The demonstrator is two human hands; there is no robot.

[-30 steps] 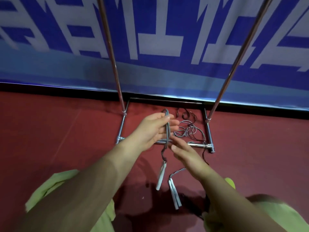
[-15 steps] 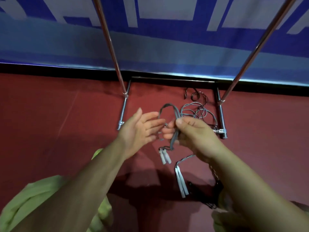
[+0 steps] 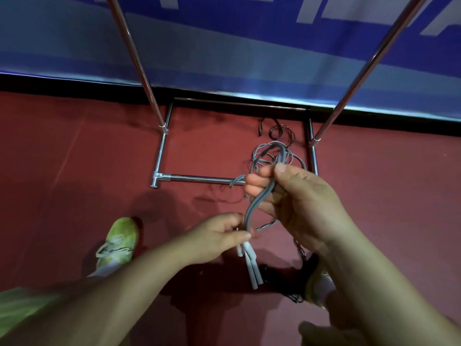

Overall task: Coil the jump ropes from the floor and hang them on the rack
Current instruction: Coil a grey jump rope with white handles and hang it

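A folded grey jump rope (image 3: 259, 198) runs between both hands, its looped top sticking up above my right hand (image 3: 296, 198), which grips the bundle. My left hand (image 3: 219, 236) pinches the lower end of the bundle just above its white handles (image 3: 243, 248). More white handles (image 3: 254, 273) lie on the floor just below. Another rope (image 3: 274, 151) lies in loose grey and dark loops on the red floor inside the chrome rack base (image 3: 194, 178). The rack's two slanted poles (image 3: 139, 68) rise out of the top of the frame.
A blue and white banner (image 3: 224, 46) covers the wall behind the rack. My green shoe (image 3: 119, 240) stands on the floor at the left. A dark rope or chain (image 3: 294, 283) lies on the floor under my right forearm.
My left hand dropped from beside the bundle's top to its lower end and now pinches it near the handles. My right hand keeps gripping the bundle. The view tilted further down.
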